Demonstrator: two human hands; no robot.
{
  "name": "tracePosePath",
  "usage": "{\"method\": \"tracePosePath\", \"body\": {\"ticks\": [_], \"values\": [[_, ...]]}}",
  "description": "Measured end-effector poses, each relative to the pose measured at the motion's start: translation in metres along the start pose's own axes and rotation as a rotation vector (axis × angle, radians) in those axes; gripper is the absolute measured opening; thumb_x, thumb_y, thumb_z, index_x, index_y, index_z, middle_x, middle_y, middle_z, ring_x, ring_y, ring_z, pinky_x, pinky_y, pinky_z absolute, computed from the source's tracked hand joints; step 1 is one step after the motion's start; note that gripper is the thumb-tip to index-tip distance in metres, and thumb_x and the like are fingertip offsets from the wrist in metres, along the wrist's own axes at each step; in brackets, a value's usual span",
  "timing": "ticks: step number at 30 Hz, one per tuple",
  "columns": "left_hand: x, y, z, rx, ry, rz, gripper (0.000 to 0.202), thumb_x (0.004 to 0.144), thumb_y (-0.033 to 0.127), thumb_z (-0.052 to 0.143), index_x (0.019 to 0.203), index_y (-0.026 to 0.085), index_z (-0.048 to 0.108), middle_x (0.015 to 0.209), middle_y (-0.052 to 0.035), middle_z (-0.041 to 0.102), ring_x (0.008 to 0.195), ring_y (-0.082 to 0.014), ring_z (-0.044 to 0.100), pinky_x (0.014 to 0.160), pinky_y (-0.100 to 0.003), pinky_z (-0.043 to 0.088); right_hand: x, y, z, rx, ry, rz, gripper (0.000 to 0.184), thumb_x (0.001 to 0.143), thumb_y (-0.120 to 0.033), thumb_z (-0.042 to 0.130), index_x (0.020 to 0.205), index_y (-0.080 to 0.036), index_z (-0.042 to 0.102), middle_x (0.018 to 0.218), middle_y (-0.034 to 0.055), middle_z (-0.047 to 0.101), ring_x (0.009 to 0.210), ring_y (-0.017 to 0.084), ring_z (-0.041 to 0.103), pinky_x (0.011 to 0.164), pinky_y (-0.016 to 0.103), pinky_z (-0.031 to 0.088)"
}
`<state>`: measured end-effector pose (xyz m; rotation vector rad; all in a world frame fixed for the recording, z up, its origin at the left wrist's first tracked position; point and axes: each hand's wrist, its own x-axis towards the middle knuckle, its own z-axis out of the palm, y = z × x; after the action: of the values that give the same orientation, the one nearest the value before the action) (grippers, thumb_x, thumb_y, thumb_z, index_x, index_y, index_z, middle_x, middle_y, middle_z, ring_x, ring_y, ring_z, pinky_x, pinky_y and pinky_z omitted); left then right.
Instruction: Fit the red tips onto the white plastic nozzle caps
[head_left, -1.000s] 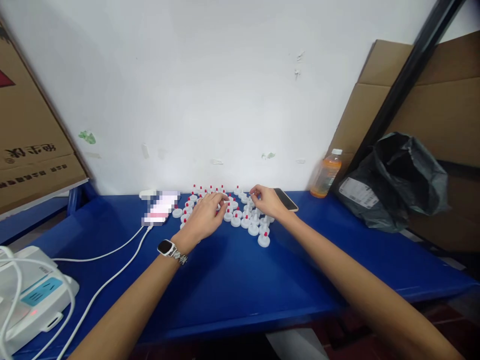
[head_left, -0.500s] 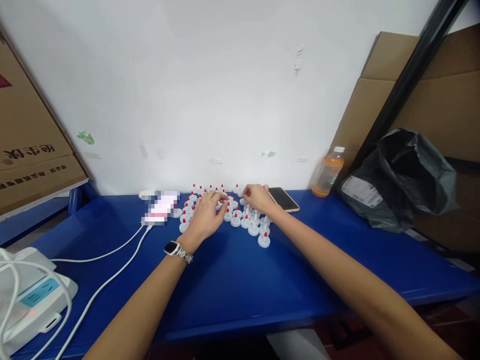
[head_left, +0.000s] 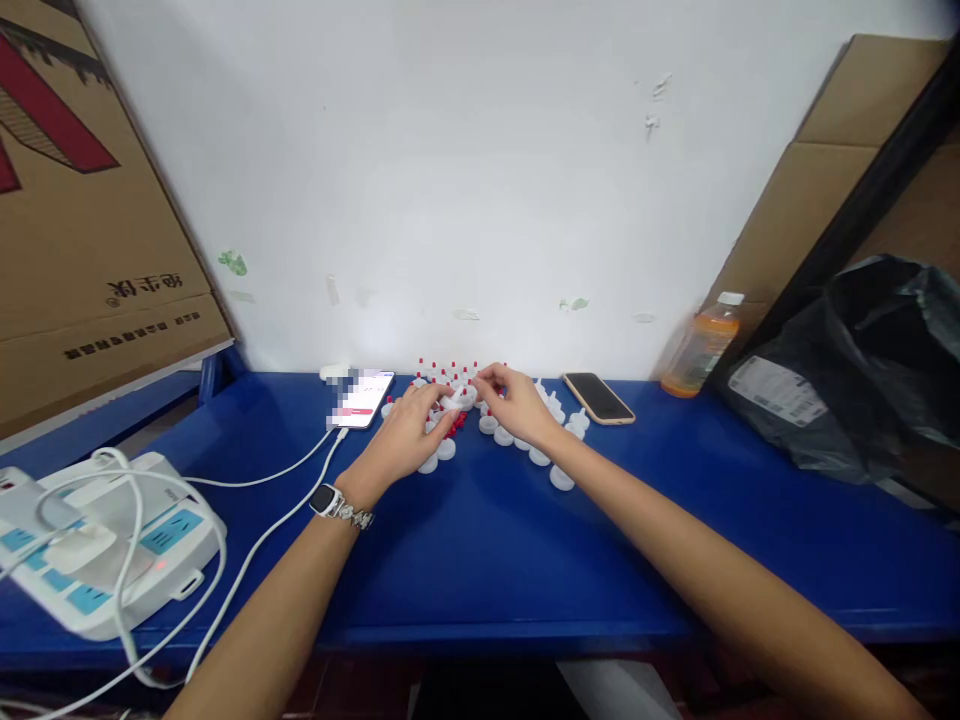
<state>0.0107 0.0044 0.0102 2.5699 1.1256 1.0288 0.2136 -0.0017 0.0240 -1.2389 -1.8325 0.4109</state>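
Observation:
Several small white caps with red tips (head_left: 561, 477) stand in a cluster on the blue table (head_left: 480, 560) near the wall. My left hand (head_left: 405, 435), a watch on its wrist, rests over the left part of the cluster and pinches a white cap (head_left: 454, 400) between thumb and fingers. My right hand (head_left: 517, 405) meets it from the right, fingertips pinched at the same cap. Loose red tips (head_left: 456, 424) lie under the hands.
A charging phone (head_left: 364, 398) lies left of the caps, its white cable running to a power strip (head_left: 105, 540) at the left edge. Another phone (head_left: 598, 397), an orange bottle (head_left: 701, 345) and a black bag (head_left: 862, 370) sit to the right. Cardboard boxes (head_left: 82, 220) lean at both sides.
The camera view shifted left. My two hands came together at one white cap in the middle of the cluster.

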Motion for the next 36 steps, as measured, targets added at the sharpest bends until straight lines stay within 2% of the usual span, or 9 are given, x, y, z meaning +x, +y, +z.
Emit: {"method": "tracePosePath", "body": {"ticks": [3,5,8,12,15,19,22,29,36], "values": [[-0.004,-0.009,-0.003,0.037,0.013,-0.019,0.033,0.097,0.041,0.046,0.121,0.020,0.055,0.119,-0.0096,0.062,0.112,-0.0268,0.056,0.098,-0.044,0.045,0.004,0.005,0.005,-0.423,-0.170,-0.109,0.016,0.090,-0.032,0.057,0.090,-0.020,0.067,0.090,0.0065,0.070,0.093,0.023,0.058,0.088,0.038,0.036],[-0.004,-0.010,-0.003,0.046,0.000,-0.014,0.032,0.096,0.039,0.047,0.120,0.020,0.055,0.117,-0.0092,0.062,0.110,-0.0267,0.056,0.097,-0.045,0.045,0.004,0.006,0.010,-0.609,-0.262,-0.172,0.016,0.089,-0.033,0.060,0.092,-0.020,0.069,0.093,0.0091,0.069,0.101,0.027,0.054,0.091,0.042,0.031],[-0.005,-0.008,-0.001,0.042,0.006,0.013,0.029,0.096,0.037,0.048,0.118,0.020,0.056,0.114,-0.0085,0.062,0.108,-0.0259,0.056,0.098,-0.044,0.045,0.004,0.003,0.017,-0.727,-0.320,-0.210,0.017,0.090,-0.032,0.059,0.092,-0.018,0.069,0.095,0.0116,0.069,0.102,0.029,0.052,0.092,0.043,0.029],[-0.007,-0.007,0.000,0.024,0.019,0.024,0.029,0.096,0.037,0.048,0.118,0.020,0.056,0.118,-0.0082,0.062,0.110,-0.0256,0.055,0.100,-0.044,0.044,0.002,0.003,0.020,-0.715,-0.312,-0.207,0.014,0.090,-0.026,0.056,0.088,-0.017,0.067,0.093,0.0114,0.069,0.100,0.028,0.052,0.091,0.043,0.030],[-0.008,-0.004,0.000,0.016,0.003,0.025,0.029,0.096,0.037,0.048,0.118,0.020,0.056,0.118,-0.0085,0.062,0.112,-0.0255,0.054,0.100,-0.043,0.045,-0.002,0.004,0.013,-0.528,-0.205,-0.180,0.010,0.088,-0.024,0.058,0.084,-0.018,0.066,0.089,0.0079,0.070,0.096,0.025,0.056,0.092,0.043,0.033],[-0.008,0.005,0.002,0.000,-0.007,0.037,0.028,0.097,0.037,0.046,0.119,0.021,0.055,0.117,-0.0090,0.061,0.112,-0.0251,0.055,0.100,-0.043,0.045,-0.011,0.006,0.001,0.091,-0.055,-0.029,0.013,0.087,-0.030,0.060,0.090,-0.018,0.065,0.085,0.0043,0.071,0.080,0.018,0.062,0.078,0.033,0.045],[-0.008,0.014,0.004,-0.018,-0.026,0.057,0.029,0.098,0.037,0.045,0.120,0.022,0.055,0.118,-0.0088,0.061,0.114,-0.0251,0.055,0.102,-0.044,0.044,-0.016,0.005,-0.003,0.444,0.003,0.064,0.026,0.083,-0.043,0.066,0.088,-0.018,0.067,0.076,0.0029,0.070,0.068,0.015,0.062,0.065,0.028,0.046],[-0.009,0.029,0.004,-0.045,-0.072,0.120,0.037,0.101,0.039,0.040,0.134,0.025,0.050,0.124,-0.0090,0.059,0.119,-0.0249,0.052,0.107,-0.044,0.042,-0.021,0.000,-0.003,0.697,0.038,0.172,0.035,0.068,-0.049,0.081,0.074,-0.019,0.063,0.062,-0.0004,0.066,0.054,0.010,0.053,0.053,0.024,0.041],[-0.011,0.042,0.006,-0.020,-0.047,0.129,0.047,0.104,0.036,0.032,0.148,0.022,0.032,0.140,-0.0138,0.050,0.131,-0.0269,0.045,0.110,-0.048,0.039,-0.023,-0.005,0.000,0.821,0.073,0.203,0.042,0.064,-0.050,0.084,0.064,-0.020,0.055,0.055,-0.0027,0.059,0.049,0.009,0.046,0.049,0.024,0.035]]}}
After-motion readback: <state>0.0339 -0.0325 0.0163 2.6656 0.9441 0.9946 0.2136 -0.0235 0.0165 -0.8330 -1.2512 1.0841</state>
